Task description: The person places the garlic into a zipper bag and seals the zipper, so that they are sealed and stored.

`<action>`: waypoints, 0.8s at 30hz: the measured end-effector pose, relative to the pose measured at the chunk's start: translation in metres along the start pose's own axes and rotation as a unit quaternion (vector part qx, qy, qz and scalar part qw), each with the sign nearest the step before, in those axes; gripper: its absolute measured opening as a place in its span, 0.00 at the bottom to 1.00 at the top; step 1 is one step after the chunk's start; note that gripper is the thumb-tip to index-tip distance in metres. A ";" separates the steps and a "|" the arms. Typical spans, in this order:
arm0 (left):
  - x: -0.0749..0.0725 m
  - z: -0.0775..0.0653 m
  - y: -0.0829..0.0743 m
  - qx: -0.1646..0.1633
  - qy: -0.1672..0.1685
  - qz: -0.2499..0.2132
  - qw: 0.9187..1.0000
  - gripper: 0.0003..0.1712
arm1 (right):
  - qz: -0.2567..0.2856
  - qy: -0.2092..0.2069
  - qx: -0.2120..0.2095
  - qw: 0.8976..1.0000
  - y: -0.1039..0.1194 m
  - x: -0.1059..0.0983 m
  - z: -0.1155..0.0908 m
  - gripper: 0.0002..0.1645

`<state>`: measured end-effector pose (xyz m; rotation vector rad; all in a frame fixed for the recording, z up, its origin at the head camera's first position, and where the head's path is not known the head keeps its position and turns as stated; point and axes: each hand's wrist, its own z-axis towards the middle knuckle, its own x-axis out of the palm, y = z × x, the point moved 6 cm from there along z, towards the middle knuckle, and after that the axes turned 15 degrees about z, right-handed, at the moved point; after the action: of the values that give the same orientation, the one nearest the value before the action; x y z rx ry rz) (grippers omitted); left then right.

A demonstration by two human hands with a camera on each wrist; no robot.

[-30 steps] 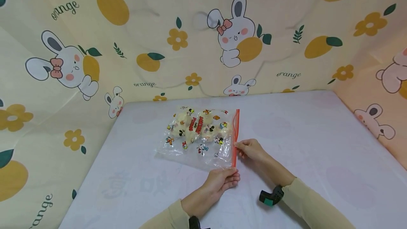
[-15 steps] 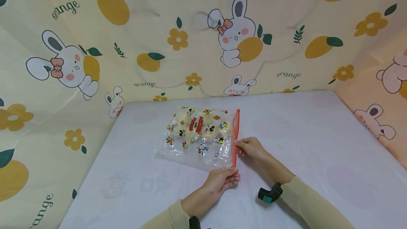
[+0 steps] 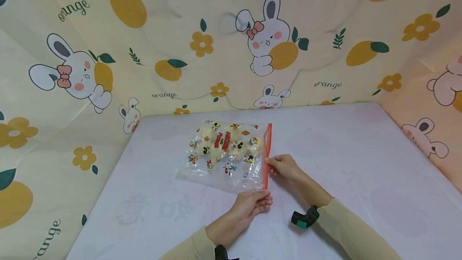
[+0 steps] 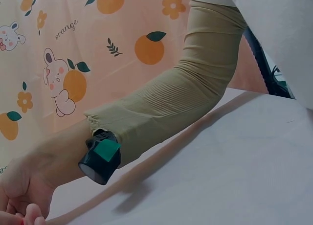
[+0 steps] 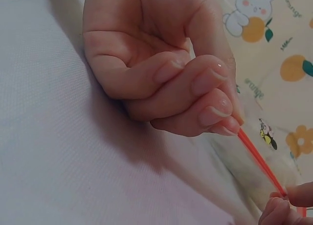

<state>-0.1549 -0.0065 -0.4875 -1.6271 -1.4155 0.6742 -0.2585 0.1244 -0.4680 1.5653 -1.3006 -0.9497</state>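
Note:
A clear zip bag (image 3: 236, 167) with cartoon prints and red lettering lies flat on the table, several pale roundish lumps (image 3: 205, 135) inside it. Its red zip strip (image 3: 266, 179) runs along the right side. At the near end of this strip, my left hand (image 3: 249, 208) pinches the bag's corner between thumb and fingers. Farther up, my right hand (image 3: 286, 168) pinches the strip from the right. The right wrist view shows the right hand (image 5: 161, 63) with fingers curled at the red strip (image 5: 261, 159), and left fingertips (image 5: 276, 210) at its other end.
A white-covered table (image 3: 343, 163) carries the bag. Behind it hangs a cream cloth (image 3: 216, 11) printed with rabbits and oranges. A black wrist device (image 3: 304, 218) with green tape sits on the right forearm, close over the table.
My right hand has slid slightly up the red strip, away from my left hand. The left hand and bag have stayed nearly still.

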 end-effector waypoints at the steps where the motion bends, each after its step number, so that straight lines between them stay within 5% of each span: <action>1: 0.000 0.000 0.000 0.000 0.000 0.000 1.000 0.18 | 0.000 0.000 0.000 1.000 0.000 0.000 0.000 0.19; 24: 0.001 0.000 0.003 0.009 0.007 0.011 1.000 0.17 | 0.017 -0.022 -0.012 1.000 0.004 -0.008 0.012 0.19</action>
<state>-0.1538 -0.0055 -0.4897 -1.6323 -1.3788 0.6849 -0.2722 0.1299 -0.4680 1.5079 -1.3373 -0.9801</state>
